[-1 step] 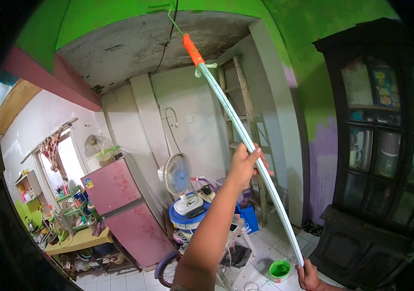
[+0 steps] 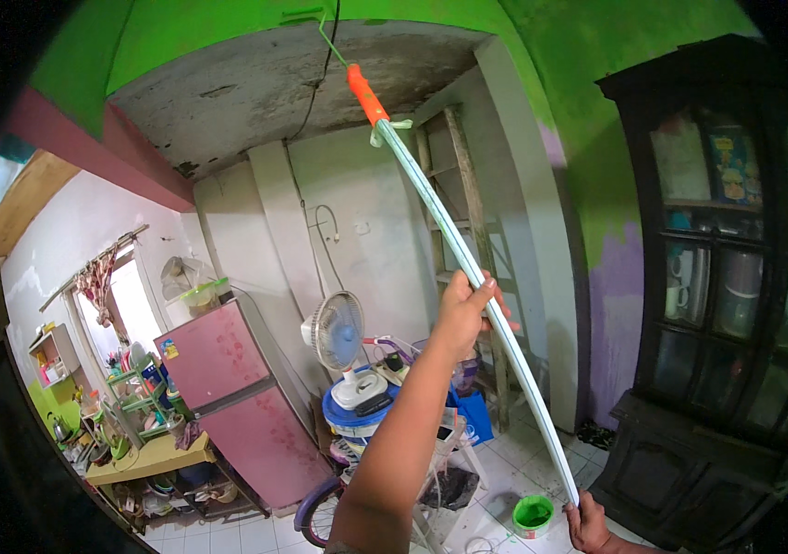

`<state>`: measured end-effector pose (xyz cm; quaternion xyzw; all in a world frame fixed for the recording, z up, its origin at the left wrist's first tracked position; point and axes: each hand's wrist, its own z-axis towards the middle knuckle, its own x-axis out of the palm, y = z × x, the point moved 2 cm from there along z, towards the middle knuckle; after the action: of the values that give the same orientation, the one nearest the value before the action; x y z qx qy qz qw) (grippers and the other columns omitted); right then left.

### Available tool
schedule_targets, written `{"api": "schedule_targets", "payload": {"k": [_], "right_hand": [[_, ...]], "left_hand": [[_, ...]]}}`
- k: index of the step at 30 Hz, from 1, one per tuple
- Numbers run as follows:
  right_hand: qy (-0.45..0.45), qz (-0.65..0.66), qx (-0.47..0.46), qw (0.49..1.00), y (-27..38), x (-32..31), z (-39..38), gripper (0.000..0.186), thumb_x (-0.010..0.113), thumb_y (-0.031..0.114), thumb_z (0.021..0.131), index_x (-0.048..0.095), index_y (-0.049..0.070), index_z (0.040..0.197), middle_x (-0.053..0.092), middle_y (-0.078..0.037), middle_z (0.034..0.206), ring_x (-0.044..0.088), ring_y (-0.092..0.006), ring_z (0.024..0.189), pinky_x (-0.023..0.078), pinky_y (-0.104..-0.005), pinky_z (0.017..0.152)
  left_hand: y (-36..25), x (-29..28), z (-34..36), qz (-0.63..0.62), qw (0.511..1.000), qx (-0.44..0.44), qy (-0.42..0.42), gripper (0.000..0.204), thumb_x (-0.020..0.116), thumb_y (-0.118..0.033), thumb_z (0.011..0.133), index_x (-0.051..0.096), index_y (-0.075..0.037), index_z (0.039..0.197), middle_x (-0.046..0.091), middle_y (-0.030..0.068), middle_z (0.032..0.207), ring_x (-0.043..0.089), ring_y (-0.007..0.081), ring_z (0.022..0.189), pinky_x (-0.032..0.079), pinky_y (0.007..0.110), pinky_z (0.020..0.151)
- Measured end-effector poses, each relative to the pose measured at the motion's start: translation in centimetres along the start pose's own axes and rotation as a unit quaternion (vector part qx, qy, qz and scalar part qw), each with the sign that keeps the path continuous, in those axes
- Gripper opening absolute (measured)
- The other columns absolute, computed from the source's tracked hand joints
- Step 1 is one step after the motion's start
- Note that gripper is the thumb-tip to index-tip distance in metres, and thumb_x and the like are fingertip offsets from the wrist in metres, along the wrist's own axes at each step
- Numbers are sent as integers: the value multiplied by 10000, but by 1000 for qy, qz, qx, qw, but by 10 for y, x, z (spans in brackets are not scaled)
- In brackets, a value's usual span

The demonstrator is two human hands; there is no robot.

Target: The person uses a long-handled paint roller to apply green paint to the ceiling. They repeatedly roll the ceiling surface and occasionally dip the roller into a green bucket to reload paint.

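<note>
A long pale pole (image 2: 437,208) slants from upper middle to lower right, with a paint roller's orange handle (image 2: 368,95) tied to its top end by a pale strip. The green-coated roller (image 2: 304,12) is up against the bright green wall band (image 2: 228,37). My left hand (image 2: 471,312) is closed around the pole about halfway down. Lower down, my right hand (image 2: 586,523) grips the pole's bottom end. Left of that hand, a tub of green paint (image 2: 533,512) stands on the tiled floor.
A dark glass-fronted cabinet (image 2: 717,277) stands at the right. A wooden ladder (image 2: 468,185) leans in the recess. Left of my arm are a fan (image 2: 337,332), a blue-rimmed tub (image 2: 348,415) and a pink refrigerator (image 2: 228,369). A dark cable (image 2: 320,83) hangs near the roller.
</note>
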<state>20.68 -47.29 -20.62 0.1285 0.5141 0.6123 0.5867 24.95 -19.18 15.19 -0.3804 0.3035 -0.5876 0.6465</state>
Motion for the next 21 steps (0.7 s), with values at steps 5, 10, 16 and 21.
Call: {"api": "schedule_targets", "payload": {"k": [5,10,16,21], "right_hand": [[-20,-28,-30,999,7,0,14,274,578,147,949,556,37,1199,614,-306,824,612,-478,739,482,-484,627],[39,-66,1,997,54,-9,43,303,577,200,949,481,-38,1109,625,-285,764,628,-496,703,501,-546,627],[44,-131,47,989,125,-12,97,372,559,300,969,421,-37,1046,616,-320,757,617,-521,719,487,-579,658],[62,-93,9,994,176,-21,152,395,552,319,975,413,-38,1067,622,-331,799,611,-537,766,491,-575,707]], "left_hand": [[-12,-19,11,-30,999,8,10,159,500,-173,1009,408,-76,1095,544,101,845,613,247,742,609,557,695],[-36,-21,27,-22,999,34,-12,179,486,-205,1018,410,-53,1074,550,112,862,605,228,712,618,528,672],[-42,0,26,70,984,75,-144,305,460,-280,1037,374,10,1080,549,150,921,622,224,700,627,434,613],[-16,25,-4,89,978,97,-160,285,439,-282,1042,402,1,1046,535,124,848,615,215,630,607,414,532]]}}
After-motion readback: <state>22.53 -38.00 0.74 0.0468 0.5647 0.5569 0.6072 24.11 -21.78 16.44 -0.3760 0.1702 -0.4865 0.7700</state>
